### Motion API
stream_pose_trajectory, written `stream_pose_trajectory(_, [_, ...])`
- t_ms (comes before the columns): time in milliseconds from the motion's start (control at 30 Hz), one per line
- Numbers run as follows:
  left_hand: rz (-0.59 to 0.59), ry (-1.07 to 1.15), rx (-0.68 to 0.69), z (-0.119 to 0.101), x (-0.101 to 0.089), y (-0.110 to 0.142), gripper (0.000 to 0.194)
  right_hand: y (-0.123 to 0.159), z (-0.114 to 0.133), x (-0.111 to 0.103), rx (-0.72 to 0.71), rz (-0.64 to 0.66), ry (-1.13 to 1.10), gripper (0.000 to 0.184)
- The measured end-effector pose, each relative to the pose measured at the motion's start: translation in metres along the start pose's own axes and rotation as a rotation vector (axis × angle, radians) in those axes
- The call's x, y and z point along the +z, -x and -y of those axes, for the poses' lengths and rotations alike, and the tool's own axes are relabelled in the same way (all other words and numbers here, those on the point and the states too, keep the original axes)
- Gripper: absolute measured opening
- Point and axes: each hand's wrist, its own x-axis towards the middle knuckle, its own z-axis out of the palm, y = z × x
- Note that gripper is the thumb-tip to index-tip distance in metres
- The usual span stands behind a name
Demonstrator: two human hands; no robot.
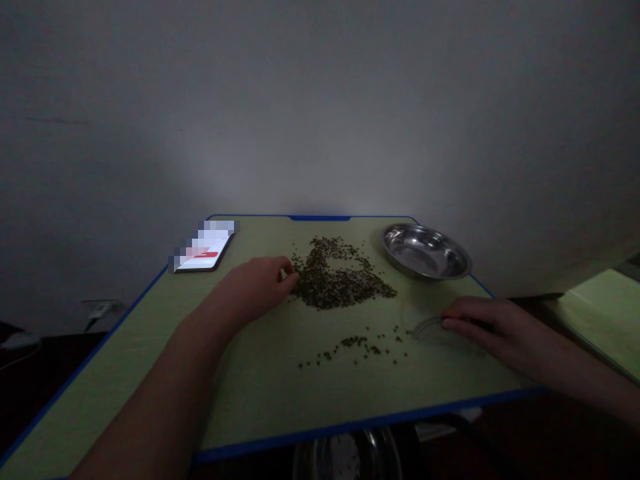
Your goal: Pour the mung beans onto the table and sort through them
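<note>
A pile of small greenish-brown grains, like dried beans or peppercorns [333, 290], is spread over the middle of the table, with a bare patch in its upper part. At its left edge is my left hand [263, 283], fingers curled and thumb close to the fingertips; whatever may be between them is too small to make out. My right hand [483, 327] pinches the rim of a clear, curved piece like a transparent dish [427, 327], low over the right side of the table. Nearer to me lies a loose scatter of the same grains [360, 343], apart from the pile.
A shiny steel bowl [425, 250] stands at the back right. At the back left a phone [205, 250] lies with its screen lit. The pale green table [260, 407] has a blue edge and meets a wall. Below its front edge shows a metal pot [347, 457].
</note>
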Motion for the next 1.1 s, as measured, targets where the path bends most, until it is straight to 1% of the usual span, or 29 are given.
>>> stream_pose_trajectory(200, [0.001,0.007,-0.001,0.002,0.001,-0.001,0.038,-0.01,0.002,0.003,-0.034,0.03,0.051,0.032])
stream_pose_trajectory(300, [0.004,0.005,-0.004,0.002,0.001,-0.001,0.038,-0.016,0.003,-0.001,-0.047,-0.024,0.105,0.031])
stream_pose_trajectory(400, [0.006,-0.001,-0.002,0.002,0.001,-0.001,0.038,-0.017,0.003,-0.007,-0.051,-0.07,0.101,0.03])
stream_pose_trajectory(500, [0.007,0.003,-0.002,0.002,0.0,-0.002,0.038,-0.014,0.001,-0.009,-0.017,-0.128,0.1,0.032])
stream_pose_trajectory(567, [0.005,0.001,-0.003,0.001,0.001,-0.002,0.038,-0.012,-0.002,-0.008,0.017,-0.145,0.116,0.034])
stream_pose_trajectory(667, [0.002,0.001,0.001,0.001,0.001,-0.002,0.038,-0.009,-0.006,-0.004,0.076,-0.13,0.124,0.037])
stream_pose_trajectory(767, [0.006,-0.001,0.0,0.0,0.001,-0.002,0.038,-0.011,-0.009,0.0,0.118,-0.144,0.114,0.036])
stream_pose_trajectory(967, [0.015,-0.007,-0.006,0.0,0.001,-0.001,0.037,-0.015,-0.008,0.007,0.114,-0.127,0.088,0.037])
stream_pose_trajectory(1100, [0.022,-0.008,-0.014,-0.001,0.0,0.0,0.037,-0.013,-0.006,0.012,0.117,-0.086,0.046,0.04])
